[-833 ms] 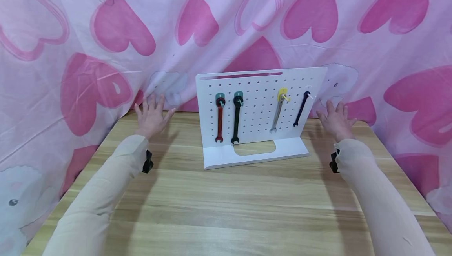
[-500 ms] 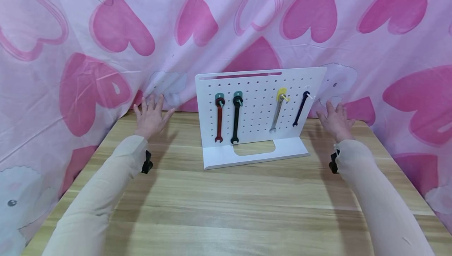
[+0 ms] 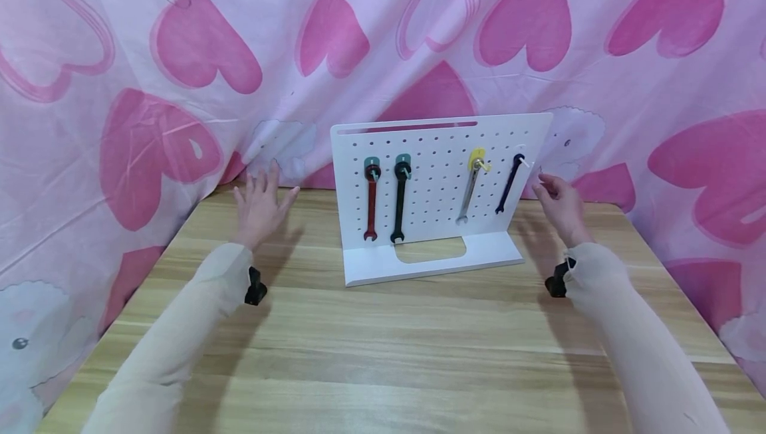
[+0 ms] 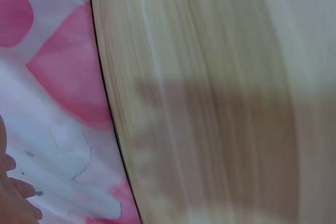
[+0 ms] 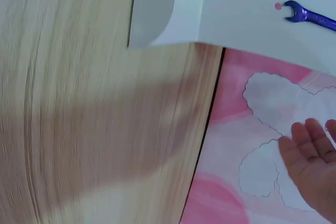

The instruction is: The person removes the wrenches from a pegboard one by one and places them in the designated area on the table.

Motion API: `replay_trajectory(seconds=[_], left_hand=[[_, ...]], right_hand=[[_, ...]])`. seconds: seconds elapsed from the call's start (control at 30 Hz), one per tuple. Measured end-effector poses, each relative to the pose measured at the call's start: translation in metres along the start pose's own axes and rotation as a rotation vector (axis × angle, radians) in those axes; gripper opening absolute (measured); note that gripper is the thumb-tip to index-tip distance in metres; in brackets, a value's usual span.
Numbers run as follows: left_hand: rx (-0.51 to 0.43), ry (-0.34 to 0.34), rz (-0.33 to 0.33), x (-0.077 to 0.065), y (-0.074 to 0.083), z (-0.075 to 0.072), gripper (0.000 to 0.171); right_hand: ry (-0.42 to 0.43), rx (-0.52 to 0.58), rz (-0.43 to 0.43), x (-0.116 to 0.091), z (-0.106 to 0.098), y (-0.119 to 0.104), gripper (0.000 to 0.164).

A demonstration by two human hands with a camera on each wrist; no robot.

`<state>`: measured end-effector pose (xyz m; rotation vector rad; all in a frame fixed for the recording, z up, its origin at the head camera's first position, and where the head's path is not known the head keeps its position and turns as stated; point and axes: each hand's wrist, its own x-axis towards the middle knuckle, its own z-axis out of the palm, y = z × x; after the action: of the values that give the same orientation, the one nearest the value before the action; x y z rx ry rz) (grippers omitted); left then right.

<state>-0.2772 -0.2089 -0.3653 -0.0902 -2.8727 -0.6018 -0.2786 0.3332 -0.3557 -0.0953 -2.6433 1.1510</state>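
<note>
A white pegboard stand point(image 3: 432, 195) stands upright towards the back of the table. From its hooks hang a red wrench point(image 3: 372, 205), a black wrench point(image 3: 399, 205), a silver wrench point(image 3: 469, 193) and a dark blue wrench point(image 3: 509, 185), which looks purple-blue in the right wrist view. My left hand point(image 3: 261, 211) is held out left of the stand, fingers spread, holding nothing. Just right of the stand is my right hand point(image 3: 562, 207), fingers loosely bent and nothing in them, nearest to the dark blue wrench. In the right wrist view its fingers show against the curtain.
The wood-grain table point(image 3: 419, 354) spreads out in front of the stand. A pink curtain point(image 3: 269, 35) with heart prints hangs behind it and along both sides. The stand's base has a cut-out at its middle. Both wrists carry small black cameras.
My right hand has turned and bent its fingers, moving slightly left towards the pegboard. My left hand has shifted a little to the right, fingers still spread. The wrenches and stand have not moved.
</note>
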Motion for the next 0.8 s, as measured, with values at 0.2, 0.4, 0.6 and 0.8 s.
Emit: replay_trajectory(seconds=[0.2,0.4,0.6,0.8], left_hand=[[-0.243,0.23,0.05,-0.017,0.017,0.01,0.06],[-0.588,0.498,0.025,-0.036,0.045,0.025,0.039],[-0.957,0.523,-0.033,-0.052,0.079,0.039,0.029],[-1.101,0.457,-0.084,-0.063,0.111,0.058,0.03]], right_hand=[[0.051,0.32,0.042,0.001,0.009,-0.004,0.054],[0.08,0.625,0.049,0.003,0.018,-0.007,0.049],[0.089,0.701,0.064,0.0,0.021,-0.014,0.041],[0.084,0.739,0.054,-0.007,0.021,-0.026,0.028]])
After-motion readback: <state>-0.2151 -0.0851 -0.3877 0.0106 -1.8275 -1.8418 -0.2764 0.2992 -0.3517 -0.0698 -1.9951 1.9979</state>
